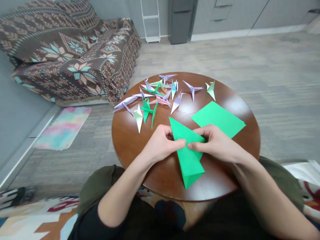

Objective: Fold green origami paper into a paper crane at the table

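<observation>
A partly folded sheet of green paper [189, 159] is held over the near half of the round wooden table [125, 140]. My left hand [166, 144] grips its left edge, thumb on top and fingers behind. From the other side my right hand [212, 143] pinches the paper's right part, and the two thumb tips almost meet near its middle. One pointed corner aims away from me, while folded flaps show at the near end. Just beyond my right hand lie flat green sheets [217, 116], slightly offset from each other.
Several folded paper cranes in purple, green, pink and white cover the table's far left, including a green crane [148, 110]. A purple crane [192, 89] and a pale green crane [211, 90] sit farther right. Beyond the table stands a patterned sofa [82, 63].
</observation>
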`<state>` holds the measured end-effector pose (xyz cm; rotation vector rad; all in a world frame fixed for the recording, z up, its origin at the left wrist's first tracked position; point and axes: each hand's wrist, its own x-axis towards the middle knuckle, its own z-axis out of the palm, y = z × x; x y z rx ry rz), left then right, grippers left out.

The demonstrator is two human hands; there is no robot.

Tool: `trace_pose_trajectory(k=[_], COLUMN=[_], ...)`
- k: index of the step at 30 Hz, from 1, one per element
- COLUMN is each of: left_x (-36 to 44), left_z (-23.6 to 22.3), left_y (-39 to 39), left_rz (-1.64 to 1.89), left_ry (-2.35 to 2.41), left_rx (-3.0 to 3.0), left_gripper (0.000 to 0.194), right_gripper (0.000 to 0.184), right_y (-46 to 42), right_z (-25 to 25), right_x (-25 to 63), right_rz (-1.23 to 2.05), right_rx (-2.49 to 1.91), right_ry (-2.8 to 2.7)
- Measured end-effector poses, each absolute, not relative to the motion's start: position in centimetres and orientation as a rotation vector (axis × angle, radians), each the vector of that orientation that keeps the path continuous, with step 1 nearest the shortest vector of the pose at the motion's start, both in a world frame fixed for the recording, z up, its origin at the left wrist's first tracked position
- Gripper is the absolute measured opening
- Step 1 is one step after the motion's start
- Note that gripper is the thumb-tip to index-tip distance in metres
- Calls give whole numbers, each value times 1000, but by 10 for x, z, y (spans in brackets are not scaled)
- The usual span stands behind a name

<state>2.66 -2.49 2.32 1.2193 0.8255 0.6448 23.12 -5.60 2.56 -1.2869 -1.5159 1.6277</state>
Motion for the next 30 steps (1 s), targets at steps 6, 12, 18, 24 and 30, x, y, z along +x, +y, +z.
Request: trace_pose_trajectory(k=[6,12,18,24,30], left_x=[26,19,10,-17,-29], left_z=[23,26,33,37,37], left_y=[-25,-22,-13,8,13], left_rz=[635,539,509,668,873], left_ry=[830,844,956,1040,1009], left_rx=[1277,1413,1470,1440,1283], left_gripper=[14,26,10,6,9], right_gripper=[9,11,11,9,12], right_y=[-58,-59,-58,-59,-56], right_z=[26,28,29,29,28], right_x=[231,231,235,238,239], right_rz=[1718,1743,1802,1892,1812], right_rx=[-1290,-1279,-1277,-1239,-1258], right_ry=[-1546,-1570,-1585,-1566,-1523])
